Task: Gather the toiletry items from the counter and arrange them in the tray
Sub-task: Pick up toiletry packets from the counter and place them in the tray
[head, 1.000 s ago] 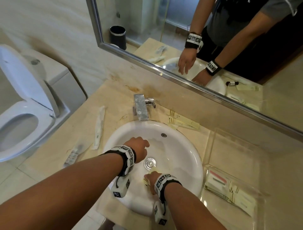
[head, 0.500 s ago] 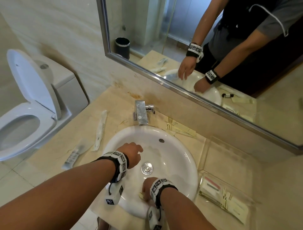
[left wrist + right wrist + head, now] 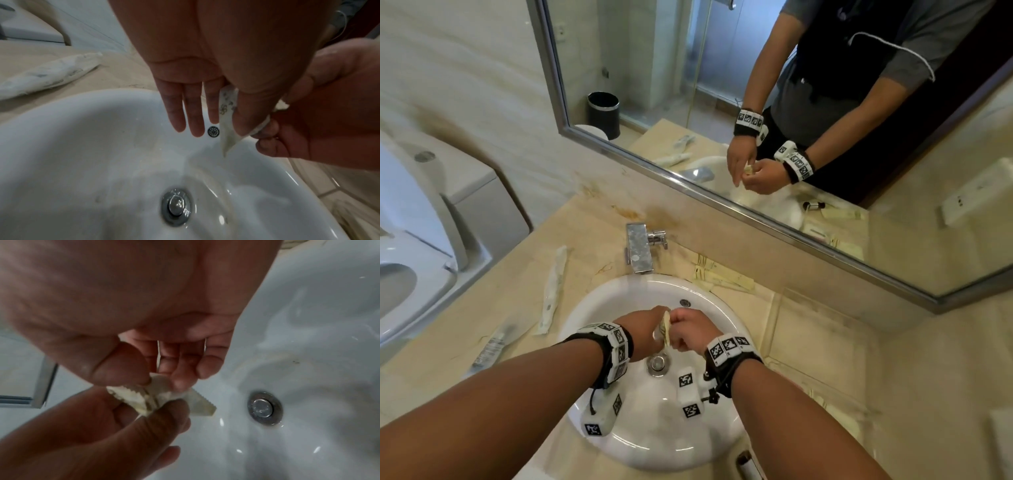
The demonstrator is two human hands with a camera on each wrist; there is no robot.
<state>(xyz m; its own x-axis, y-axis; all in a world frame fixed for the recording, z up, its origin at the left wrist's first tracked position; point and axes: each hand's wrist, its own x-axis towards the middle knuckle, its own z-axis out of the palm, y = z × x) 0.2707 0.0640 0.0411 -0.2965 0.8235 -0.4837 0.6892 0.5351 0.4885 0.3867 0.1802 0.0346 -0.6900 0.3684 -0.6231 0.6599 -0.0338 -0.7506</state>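
A small cream sachet (image 3: pixel 665 329) with a serrated edge hangs above the white sink (image 3: pixel 619 294), near the drain. My left hand (image 3: pixel 650 330) pinches its left side between thumb and forefinger; in the left wrist view the sachet (image 3: pixel 226 116) shows beside my other fingers (image 3: pixel 191 113), which point straight down. My right hand (image 3: pixel 686 334) pinches the other side, and the right wrist view shows the sachet (image 3: pixel 144 397) crumpled between its thumb and fingertips (image 3: pixel 179 382). The clear tray (image 3: pixel 825 335) stands on the counter right of the sink, with flat packets in its near end.
A long white wrapped packet (image 3: pixel 553 291) and a clear wrapped item (image 3: pixel 489 349) lie on the counter left of the sink. Cream sachets (image 3: pixel 722 279) lie behind it by the faucet (image 3: pixel 638 251). A small dark bottle (image 3: pixel 748 466) lies at the front edge. A toilet (image 3: pixel 414 257) stands left.
My right hand has lifted the sachet from the near side of the basin to above the drain. My left hand has come across and taken hold of its other side.
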